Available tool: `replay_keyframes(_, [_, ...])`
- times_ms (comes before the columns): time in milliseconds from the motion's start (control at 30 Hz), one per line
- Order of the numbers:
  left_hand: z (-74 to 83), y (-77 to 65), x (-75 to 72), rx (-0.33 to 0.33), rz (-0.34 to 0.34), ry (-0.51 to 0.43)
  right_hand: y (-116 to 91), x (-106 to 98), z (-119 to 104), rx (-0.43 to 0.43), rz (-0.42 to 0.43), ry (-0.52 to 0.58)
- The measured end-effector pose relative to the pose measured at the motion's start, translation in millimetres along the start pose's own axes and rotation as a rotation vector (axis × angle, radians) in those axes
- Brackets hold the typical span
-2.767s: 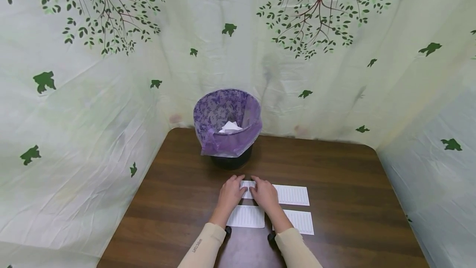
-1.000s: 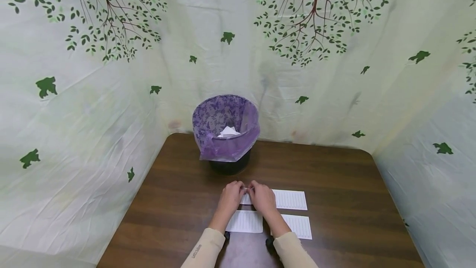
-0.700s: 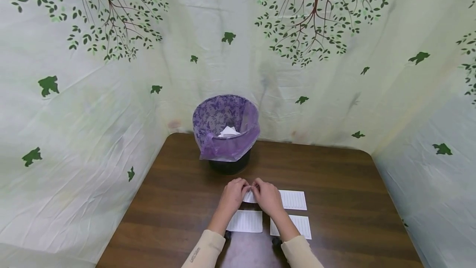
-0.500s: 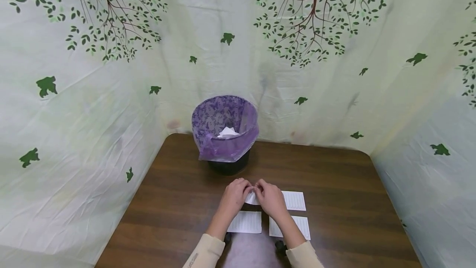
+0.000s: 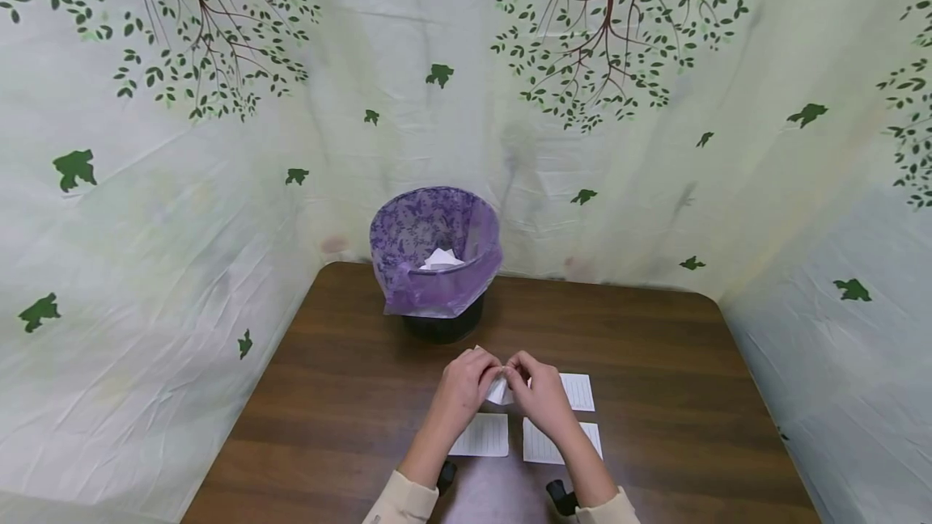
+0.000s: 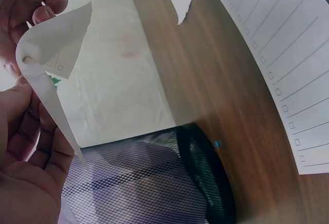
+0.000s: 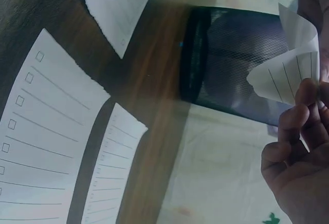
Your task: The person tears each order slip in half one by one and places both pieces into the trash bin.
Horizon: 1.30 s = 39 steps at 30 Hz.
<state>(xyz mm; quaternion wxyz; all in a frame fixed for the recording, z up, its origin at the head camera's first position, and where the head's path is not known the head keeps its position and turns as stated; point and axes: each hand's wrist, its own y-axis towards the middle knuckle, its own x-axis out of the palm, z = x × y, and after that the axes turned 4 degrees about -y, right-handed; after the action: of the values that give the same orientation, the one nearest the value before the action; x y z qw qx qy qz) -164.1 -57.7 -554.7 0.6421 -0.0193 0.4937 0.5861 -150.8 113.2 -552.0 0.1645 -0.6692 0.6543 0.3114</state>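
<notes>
Both hands hold one lined white paper piece (image 5: 498,392) above the table, their fingertips close together. My left hand (image 5: 460,386) pinches its left part; in the left wrist view the paper (image 6: 56,34) curls over sharply between the fingers. My right hand (image 5: 544,401) pinches the other part; in the right wrist view this paper (image 7: 282,75) is bent back with printed lines showing. Near the hands lie a lower-left lined paper (image 5: 484,435), a lower-right lined paper (image 5: 539,445) and an upper-right lined paper (image 5: 578,392), partly behind the right hand. Some edges look torn.
Behind the hands stands a mesh waste bin with a purple liner (image 5: 444,293), white paper (image 5: 441,259) inside it. The brown wooden table (image 5: 626,330) meets a leaf-printed curtain (image 5: 539,160) at its back and sides.
The hands first lay on the upper-left paper, then pinched it and raised it off the table. The paper is now bent between the fingertips, and both hands have shifted slightly right.
</notes>
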Motion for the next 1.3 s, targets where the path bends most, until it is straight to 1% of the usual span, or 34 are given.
replay_keyframes(167, [5.3,1.9,-2.8,0.005,0.011,-0.027,0,-4,-1,0.009,-0.001,0.047])
replay_keyframes(400, [10.9,4.3,-4.9,0.013,0.02,-0.055,-3,-8,0,0.058,-0.012,0.146])
replay_keyframes(600, [14.5,5.0,-5.9,0.022,0.03,-0.075,-4,-10,1,0.107,-0.034,0.261])
replay_keyframes(900, [20.7,5.2,-8.0,-0.017,0.03,-0.118,-8,-15,-4,0.184,-0.06,0.442])
replay_keyframes(1033, [22.4,5.9,-8.7,-0.006,0.037,-0.125,-8,-17,-6,0.204,-0.067,0.486])
replay_keyframes(1167, [22.6,6.7,-9.4,0.021,0.064,-0.134,-7,-18,-7,0.224,-0.056,0.524])
replay_keyframes(1300, [23.6,7.9,-11.5,0.003,0.073,-0.147,-6,-20,-8,0.215,-0.046,0.542])
